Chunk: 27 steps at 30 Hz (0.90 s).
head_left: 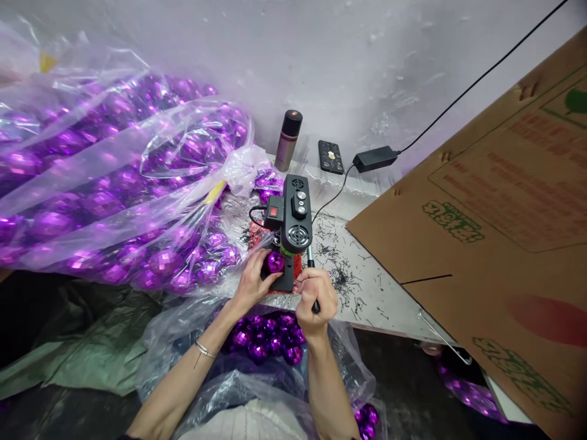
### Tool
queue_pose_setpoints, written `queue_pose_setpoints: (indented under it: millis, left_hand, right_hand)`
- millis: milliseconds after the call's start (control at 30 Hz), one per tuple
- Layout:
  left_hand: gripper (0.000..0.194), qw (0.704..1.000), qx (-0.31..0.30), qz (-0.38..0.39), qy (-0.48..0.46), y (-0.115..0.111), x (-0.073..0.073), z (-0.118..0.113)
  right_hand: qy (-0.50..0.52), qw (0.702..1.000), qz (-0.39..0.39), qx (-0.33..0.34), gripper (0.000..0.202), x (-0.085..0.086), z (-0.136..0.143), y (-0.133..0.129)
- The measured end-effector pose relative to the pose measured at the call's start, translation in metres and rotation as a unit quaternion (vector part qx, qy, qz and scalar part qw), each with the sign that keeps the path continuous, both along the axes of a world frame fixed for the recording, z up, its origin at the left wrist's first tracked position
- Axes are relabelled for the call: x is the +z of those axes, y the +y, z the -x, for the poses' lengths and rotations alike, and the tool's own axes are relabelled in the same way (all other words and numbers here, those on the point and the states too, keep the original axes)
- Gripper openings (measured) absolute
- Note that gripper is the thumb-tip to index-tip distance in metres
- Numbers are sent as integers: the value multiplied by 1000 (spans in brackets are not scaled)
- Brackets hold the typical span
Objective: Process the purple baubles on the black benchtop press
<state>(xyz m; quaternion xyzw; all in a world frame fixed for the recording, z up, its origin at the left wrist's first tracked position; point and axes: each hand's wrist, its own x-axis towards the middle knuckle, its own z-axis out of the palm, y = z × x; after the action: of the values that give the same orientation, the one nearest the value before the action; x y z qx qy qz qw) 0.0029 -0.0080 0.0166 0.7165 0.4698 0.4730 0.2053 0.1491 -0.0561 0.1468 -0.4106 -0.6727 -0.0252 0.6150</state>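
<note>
A small black bench drill (293, 220) with a red switch stands on a red mat on the white table (376, 287). My left hand (254, 280) holds a purple faceted ball (276, 261) under the drill head, on the drill's base. My right hand (313, 299) is closed around the drill's lever handle (312, 269) at the machine's right side. Below my wrists, an open plastic bag (270, 342) holds several more purple balls.
A large clear bag of purple balls (114, 183) fills the left. A cardboard box (495, 226) rises at the right. A flask (288, 139), a phone (331, 156) and a power adapter (375, 159) sit by the wall. Dark shavings litter the table.
</note>
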Motion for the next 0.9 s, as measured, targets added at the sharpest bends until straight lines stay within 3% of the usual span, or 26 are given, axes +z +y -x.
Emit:
queue_pose_setpoints:
  millis: [233,467,767,900]
  left_hand:
    - [61,999,-10,36,-13,13,-6,-8]
    - [60,997,-65,2,-44,13,-8,-3]
    - [57,996,-68,-10,-58,12,-8,-5]
    - [56,996,-68,-12,-60,11,-5,-6]
  right_hand:
    - [-7,1000,5,-9,30,-1,0,-1]
    - [0,1000,1,-19,31,0,2,-1]
    - [24,999,-27,-13,32,-40,1,4]
    - [31,998,-48,-28,34,-49,3,8]
